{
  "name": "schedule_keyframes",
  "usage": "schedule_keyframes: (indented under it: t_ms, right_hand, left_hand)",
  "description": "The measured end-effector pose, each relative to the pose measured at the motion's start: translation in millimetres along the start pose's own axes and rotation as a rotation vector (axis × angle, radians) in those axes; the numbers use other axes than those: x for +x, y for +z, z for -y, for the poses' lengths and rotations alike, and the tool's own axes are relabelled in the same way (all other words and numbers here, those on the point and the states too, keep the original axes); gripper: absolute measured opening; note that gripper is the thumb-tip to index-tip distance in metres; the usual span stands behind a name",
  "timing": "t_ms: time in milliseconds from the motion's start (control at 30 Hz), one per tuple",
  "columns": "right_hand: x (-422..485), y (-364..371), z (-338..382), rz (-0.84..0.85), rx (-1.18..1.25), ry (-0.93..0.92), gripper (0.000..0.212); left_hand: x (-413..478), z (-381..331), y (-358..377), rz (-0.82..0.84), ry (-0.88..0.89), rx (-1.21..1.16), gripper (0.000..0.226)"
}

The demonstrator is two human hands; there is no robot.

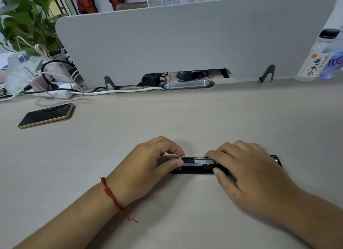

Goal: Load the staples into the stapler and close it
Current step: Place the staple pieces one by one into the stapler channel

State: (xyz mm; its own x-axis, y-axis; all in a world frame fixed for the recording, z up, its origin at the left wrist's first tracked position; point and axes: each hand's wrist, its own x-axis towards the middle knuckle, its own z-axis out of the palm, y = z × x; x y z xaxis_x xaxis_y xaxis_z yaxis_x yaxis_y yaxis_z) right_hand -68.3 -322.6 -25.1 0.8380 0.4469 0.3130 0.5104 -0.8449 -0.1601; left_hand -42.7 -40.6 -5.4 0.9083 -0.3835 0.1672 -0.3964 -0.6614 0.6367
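A black stapler [199,166] lies flat on the desk, opened out, with its staple channel facing up. My left hand [148,163] pinches a small silvery strip of staples [179,157] between thumb and forefinger at the stapler's left end. My right hand [246,170] grips the right part of the stapler, with the thumb on its near side and the fingers over the top. The stapler's far right end [276,158] sticks out past my right hand.
A phone [46,115] lies at the left. A power strip and tangled cables [55,89] sit by a potted plant [27,22]. A grey divider [185,41] stands along the back of the desk, and two bottles [315,57] stand at the far right.
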Motion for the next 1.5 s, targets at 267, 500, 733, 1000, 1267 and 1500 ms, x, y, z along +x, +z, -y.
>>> schedule_keyframes:
  t_ms: [267,500,733,1000,1267,1500]
  right_hand:
    - [0,-1,0,0.002,-0.005,-0.002,0.032]
    - [0,0,0,0.007,-0.01,-0.002,0.032]
    - [0,-1,0,0.016,-0.002,0.005,0.032]
    - [0,1,-1,0.013,0.002,0.009,0.031]
    - [0,4,-4,0.009,0.006,0.004,0.032]
    - [0,5,-4,0.005,0.014,-0.001,0.032]
  left_hand:
    - [-1,-3,-2,0.018,-0.054,-0.003,0.01]
    - [-1,-4,-1,0.003,-0.042,-0.01,0.011]
    - [-3,10,-9,0.076,0.184,0.06,0.034]
    - [-2,15,-5,0.071,0.275,0.197,0.022]
    - [-1,16,-5,0.061,0.311,0.211,0.022]
    - [2,15,5,0.086,0.367,0.223,0.03]
